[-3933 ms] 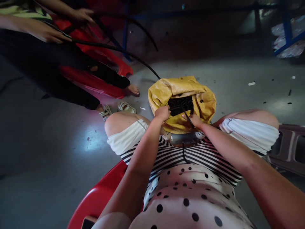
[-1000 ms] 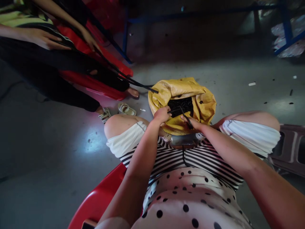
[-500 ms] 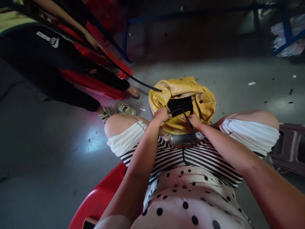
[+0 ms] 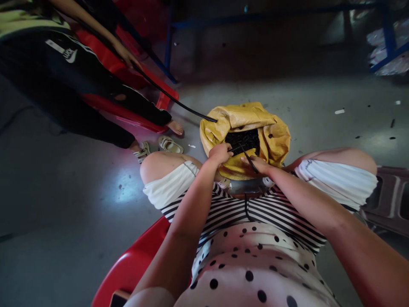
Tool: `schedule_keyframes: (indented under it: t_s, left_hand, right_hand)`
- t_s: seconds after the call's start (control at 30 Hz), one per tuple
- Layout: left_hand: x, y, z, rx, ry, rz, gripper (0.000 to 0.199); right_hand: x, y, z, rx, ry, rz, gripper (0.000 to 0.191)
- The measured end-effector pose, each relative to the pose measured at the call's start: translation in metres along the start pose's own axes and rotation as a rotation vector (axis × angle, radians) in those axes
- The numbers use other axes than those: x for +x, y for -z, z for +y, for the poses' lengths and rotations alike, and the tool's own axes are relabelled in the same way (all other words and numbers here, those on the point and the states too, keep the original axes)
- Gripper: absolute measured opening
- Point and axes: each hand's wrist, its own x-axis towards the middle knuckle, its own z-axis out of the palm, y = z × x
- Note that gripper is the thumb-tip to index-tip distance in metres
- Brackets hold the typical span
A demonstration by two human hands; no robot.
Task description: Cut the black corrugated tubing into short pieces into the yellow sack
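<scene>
A yellow sack (image 4: 252,116) stands on the floor between my knees, its rim folded outward around a dark opening. Small black pieces (image 4: 244,138) fill that opening. At the sack's left front edge my left hand (image 4: 220,153) is closed on a thin black piece that points right over the opening. My right hand (image 4: 259,165), at the right front edge, is closed on a slim dark tool (image 4: 251,161) whose tip reaches toward that piece. Whether the tip touches it is too small to tell.
At the upper left a person in black trousers (image 4: 105,76) holds a long black strip (image 4: 172,99) that reaches the sack. Nearby are red plastic seats (image 4: 164,100) and a sandal (image 4: 171,145). Blue metal framing (image 4: 207,23) runs behind; a brown stool (image 4: 388,192) is at right.
My left hand has shifted slightly right over the sack's edge, and the tool in my right hand has tilted a little. The other person's leg and arm have moved slightly.
</scene>
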Motion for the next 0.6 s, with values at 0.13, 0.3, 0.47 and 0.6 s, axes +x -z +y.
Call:
schedule_keyframes:
  t_s: [0.13,0.3,0.47,0.6]
  left_hand:
    - [0.002,-0.004,0.0,-0.003,-0.021,-0.004,0.035]
    - [0.005,-0.006,-0.002,-0.009,-0.027,-0.014,0.036]
    - [0.005,-0.004,-0.004,0.017,0.029,-0.035,0.039]
    - [0.004,-0.001,-0.004,-0.013,0.067,0.006,0.036]
  right_hand:
    - [0.018,-0.004,0.004,-0.192,-0.028,0.002,0.076]
    - [0.013,-0.008,0.012,-0.291,0.009,0.063,0.074]
    - [0.012,-0.006,-0.001,-0.226,0.01,0.091,0.071]
    - [-0.018,0.003,-0.015,-0.034,0.087,0.096,0.065]
